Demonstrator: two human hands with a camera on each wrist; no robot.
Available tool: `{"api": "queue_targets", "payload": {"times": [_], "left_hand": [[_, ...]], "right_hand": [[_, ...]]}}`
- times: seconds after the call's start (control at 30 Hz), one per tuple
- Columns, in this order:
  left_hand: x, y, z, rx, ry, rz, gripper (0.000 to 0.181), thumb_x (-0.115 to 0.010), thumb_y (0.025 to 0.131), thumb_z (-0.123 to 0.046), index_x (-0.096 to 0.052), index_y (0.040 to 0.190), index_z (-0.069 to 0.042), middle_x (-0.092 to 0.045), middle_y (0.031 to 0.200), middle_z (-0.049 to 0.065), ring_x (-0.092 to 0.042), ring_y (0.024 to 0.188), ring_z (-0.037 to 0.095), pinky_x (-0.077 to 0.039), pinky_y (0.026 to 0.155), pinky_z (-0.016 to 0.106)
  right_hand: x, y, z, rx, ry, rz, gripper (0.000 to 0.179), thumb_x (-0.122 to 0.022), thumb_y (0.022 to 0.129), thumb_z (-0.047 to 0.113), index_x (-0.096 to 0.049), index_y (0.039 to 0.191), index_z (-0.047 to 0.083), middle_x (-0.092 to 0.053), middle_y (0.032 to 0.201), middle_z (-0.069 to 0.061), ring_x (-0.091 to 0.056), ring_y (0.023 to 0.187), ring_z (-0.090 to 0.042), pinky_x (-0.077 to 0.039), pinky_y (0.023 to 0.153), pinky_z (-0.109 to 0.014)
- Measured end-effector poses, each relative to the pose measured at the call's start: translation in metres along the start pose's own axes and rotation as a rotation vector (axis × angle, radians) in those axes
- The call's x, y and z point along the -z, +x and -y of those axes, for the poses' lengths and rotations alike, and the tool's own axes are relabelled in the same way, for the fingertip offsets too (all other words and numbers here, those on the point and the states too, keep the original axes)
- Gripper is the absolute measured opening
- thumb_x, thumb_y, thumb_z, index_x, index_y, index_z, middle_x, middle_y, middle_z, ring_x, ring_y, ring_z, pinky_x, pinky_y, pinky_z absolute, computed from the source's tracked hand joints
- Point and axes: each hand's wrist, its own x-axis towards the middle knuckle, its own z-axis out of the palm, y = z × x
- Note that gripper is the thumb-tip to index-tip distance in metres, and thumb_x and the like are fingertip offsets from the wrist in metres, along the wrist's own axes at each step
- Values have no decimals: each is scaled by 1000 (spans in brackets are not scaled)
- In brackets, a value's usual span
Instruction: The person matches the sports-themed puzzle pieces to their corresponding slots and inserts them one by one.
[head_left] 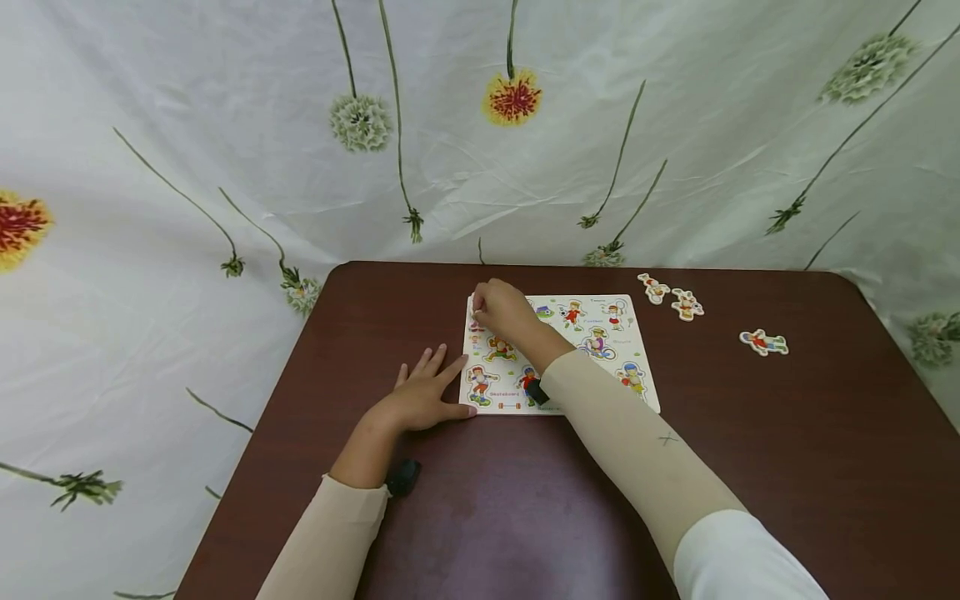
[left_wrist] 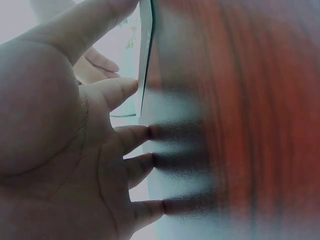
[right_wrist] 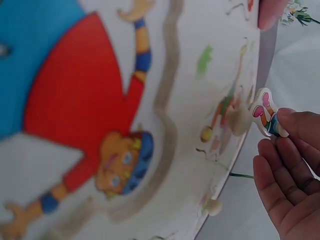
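A white peg puzzle board (head_left: 633, 354) printed with cartoon children lies on the table. My right hand (head_left: 513, 317) is over its far left corner. In the right wrist view, thumb and fingers of that hand pinch a small cut-out puzzle piece (right_wrist: 270, 112) showing legs in pink shoes, held beside the board's edge. The rest of the piece is hidden by the fingers. My left hand (head_left: 420, 400) lies with fingers spread at the board's near left corner. Its thumb and index finger touch the board's edge, and the other fingertips rest on the table, as the left wrist view shows.
Three loose puzzle pieces lie right of the board: two close together, one (head_left: 652, 288) and another (head_left: 686, 305), and a third (head_left: 763, 342) farther right. The dark wooden table (head_left: 810, 467) meets a white flowered cloth (head_left: 465, 167) behind it.
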Motion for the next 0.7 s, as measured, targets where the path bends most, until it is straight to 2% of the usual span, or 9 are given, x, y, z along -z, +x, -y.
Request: {"api": "queue_targets", "payload": {"times": [0.4, 0.7], "left_hand": [[-1, 2, 3, 0, 1, 3, 93, -68, 90, -58, -19, 163, -30, 1, 172, 12, 4, 160, 35, 5, 123, 67], [-1, 2, 2, 2, 3, 4, 93, -68, 90, -58, -18, 163, -30, 2, 172, 12, 5, 159, 35, 5, 123, 67]], "right_hand": [[-7, 7, -1, -40, -51, 78, 8, -65, 99, 16, -69, 100, 9, -64, 103, -8, -58, 91, -21, -51, 83, -33], [-9, 9, -2, -69, 1, 79, 8, -66, 98, 14, -70, 100, 8, -65, 100, -8, -57, 87, -19, -49, 79, -31]]}}
